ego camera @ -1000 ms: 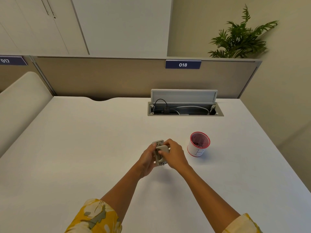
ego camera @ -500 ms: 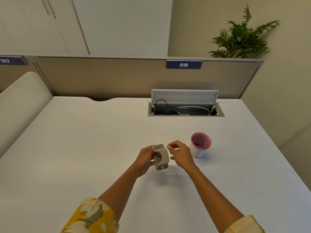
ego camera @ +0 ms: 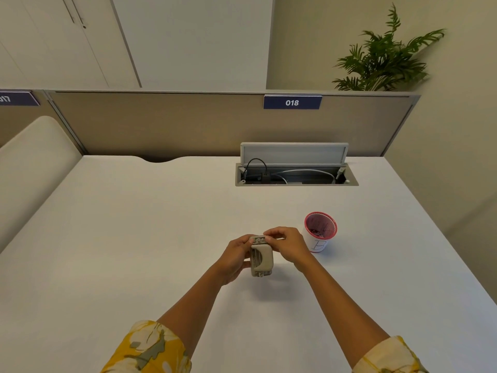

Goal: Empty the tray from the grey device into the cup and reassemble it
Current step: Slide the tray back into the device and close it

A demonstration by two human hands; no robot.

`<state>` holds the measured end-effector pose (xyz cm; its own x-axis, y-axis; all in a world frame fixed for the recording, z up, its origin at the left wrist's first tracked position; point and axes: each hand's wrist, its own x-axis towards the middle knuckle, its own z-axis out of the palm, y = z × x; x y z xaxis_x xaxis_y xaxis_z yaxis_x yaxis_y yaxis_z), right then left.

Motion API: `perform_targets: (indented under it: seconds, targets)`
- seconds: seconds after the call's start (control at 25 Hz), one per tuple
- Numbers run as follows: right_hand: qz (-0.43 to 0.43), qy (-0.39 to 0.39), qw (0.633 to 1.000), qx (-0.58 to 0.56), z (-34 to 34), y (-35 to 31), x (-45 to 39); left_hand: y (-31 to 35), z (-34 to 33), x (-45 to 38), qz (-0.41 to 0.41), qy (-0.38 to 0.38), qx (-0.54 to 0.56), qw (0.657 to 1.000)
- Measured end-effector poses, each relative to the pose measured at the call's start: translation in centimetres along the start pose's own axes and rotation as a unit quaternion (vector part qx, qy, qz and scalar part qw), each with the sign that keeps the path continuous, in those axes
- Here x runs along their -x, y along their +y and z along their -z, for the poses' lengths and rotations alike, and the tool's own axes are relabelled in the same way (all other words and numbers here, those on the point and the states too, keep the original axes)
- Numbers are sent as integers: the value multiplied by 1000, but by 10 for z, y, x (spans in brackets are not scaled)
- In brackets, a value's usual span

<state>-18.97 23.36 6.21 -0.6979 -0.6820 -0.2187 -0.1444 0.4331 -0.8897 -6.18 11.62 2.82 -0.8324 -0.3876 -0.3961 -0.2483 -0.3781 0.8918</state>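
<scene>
Left hand (ego camera: 234,256) grips device (ego camera: 261,258); right fingers (ego camera: 271,235) pinch its top. Cup (ego camera: 320,232) at two o'clock; a slip could drop the device.

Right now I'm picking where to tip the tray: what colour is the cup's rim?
Red; the cup has a red rim and white side, clearest in the head view.

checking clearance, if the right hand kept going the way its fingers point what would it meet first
The right hand points left with fingertips already at the top of the grey device; it would meet that first, then probably the left hand.
</scene>
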Motion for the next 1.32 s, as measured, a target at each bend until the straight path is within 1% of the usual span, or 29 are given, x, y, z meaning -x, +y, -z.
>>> perform_targets:
  seconds: [0.2,0.36,0.44,0.52,0.56,0.64,0.68,0.72,0.84,0.96,1.04,1.2,1.28,1.32]
  targets:
    - [10,13,999,41,1,-2,-3,3,1,-1,1,-4,-1,1000]
    - [11,7,997,75,2,-4,-5,3,3,0,10,-8,-4,1000]
    - [10,4,997,74,3,-5,-5,3,4,1,13,-7,4,1000]
    - [13,-1,1000,25,3,-6,-4,4,4,2,13,-3,26,1000]
    - [9,-6,1000,-26,3,-5,-4,5,4,2,12,0,41,999]
    - [-19,-31,989,-143,4,-3,-2,6,3,4,8,12,80,997]
    - [-35,-51,981,-183,4,0,-1,6,2,4,3,23,103,994]
    - [-47,-70,977,-198,3,4,1,7,2,4,-3,37,126,991]
    - [-73,-104,975,-180,-1,14,10,10,3,3,-16,69,166,984]
    - [-79,-105,978,-161,-2,17,12,10,4,5,-11,64,163,985]
    - [-78,-76,985,-130,-3,14,11,9,3,6,-7,61,162,985]
    - [-61,3,998,-25,-4,11,12,7,-3,3,4,60,179,982]
    - [-46,19,999,20,-3,10,12,7,-3,4,18,64,188,980]
    - [-34,19,998,42,-2,9,12,8,-3,4,24,69,171,983]
